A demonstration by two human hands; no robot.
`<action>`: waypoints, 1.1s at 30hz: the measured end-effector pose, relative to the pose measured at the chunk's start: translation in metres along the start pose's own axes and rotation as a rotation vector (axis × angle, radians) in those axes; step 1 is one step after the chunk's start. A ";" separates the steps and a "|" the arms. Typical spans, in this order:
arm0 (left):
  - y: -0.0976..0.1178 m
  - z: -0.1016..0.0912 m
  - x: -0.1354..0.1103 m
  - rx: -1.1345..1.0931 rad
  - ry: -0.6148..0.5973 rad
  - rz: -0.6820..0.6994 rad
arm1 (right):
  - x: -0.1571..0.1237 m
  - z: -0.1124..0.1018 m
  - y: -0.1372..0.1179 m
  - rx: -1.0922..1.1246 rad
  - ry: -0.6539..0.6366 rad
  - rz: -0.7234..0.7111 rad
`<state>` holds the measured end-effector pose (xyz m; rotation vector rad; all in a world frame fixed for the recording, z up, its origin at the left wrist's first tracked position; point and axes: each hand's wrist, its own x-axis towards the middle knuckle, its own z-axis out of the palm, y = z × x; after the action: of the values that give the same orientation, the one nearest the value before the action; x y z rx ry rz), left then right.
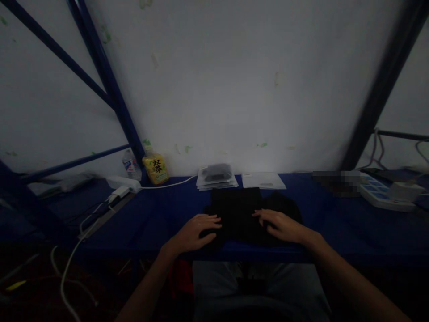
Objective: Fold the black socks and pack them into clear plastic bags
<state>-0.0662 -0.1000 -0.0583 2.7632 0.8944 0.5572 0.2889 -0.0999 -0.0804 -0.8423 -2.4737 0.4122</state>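
Note:
A black cloth-like item (236, 210), too dark to identify for certain, lies on the blue tabletop (161, 214) near its front edge. My left hand (197, 230) rests on its left side, palm down, fingers stretched out and apart. On its right part lies my right hand (281, 223), fingers spread and slightly bent. Neither hand visibly grips anything. A rounded dark portion of the black item (284, 205) shows behind my right hand. Shadow hides its folds and its lower edge.
Clear flat packets (216, 176) are stacked by the wall, beside another flat packet (263, 180). A yellow pouch (156, 169), a plastic bottle (131, 166) and a white power strip (124, 183) with cables stand at left. Far right is a white-and-blue tray (378, 192). Blue frame posts flank the table.

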 end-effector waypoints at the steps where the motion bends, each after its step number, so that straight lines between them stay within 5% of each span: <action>1: 0.002 0.001 0.000 -0.006 -0.026 -0.010 | -0.002 0.002 -0.002 -0.013 -0.019 0.013; 5: 0.005 0.001 0.002 -0.069 -0.017 -0.057 | -0.012 -0.002 0.006 -0.079 0.114 0.101; 9: 0.006 0.001 0.001 -0.055 -0.005 -0.072 | -0.030 -0.017 0.037 -0.331 0.483 0.542; 12: 0.008 0.000 0.001 -0.031 0.015 -0.080 | -0.046 -0.022 0.059 -0.432 0.431 0.769; 15: 0.007 0.001 0.000 -0.017 0.042 -0.085 | -0.051 -0.026 0.065 -0.416 0.327 0.741; 22: 0.004 0.004 0.000 -0.001 0.038 -0.064 | 0.005 -0.055 0.009 -0.269 0.613 0.584; 26: 0.007 0.003 0.000 -0.005 0.036 -0.076 | 0.054 -0.041 -0.032 -0.209 0.489 0.403; 33: 0.008 0.002 -0.001 -0.013 0.017 -0.078 | 0.087 0.038 -0.049 -0.395 0.038 0.369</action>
<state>-0.0616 -0.1072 -0.0582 2.7031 0.9937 0.5714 0.1847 -0.0864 -0.0602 -1.4618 -2.3979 0.0216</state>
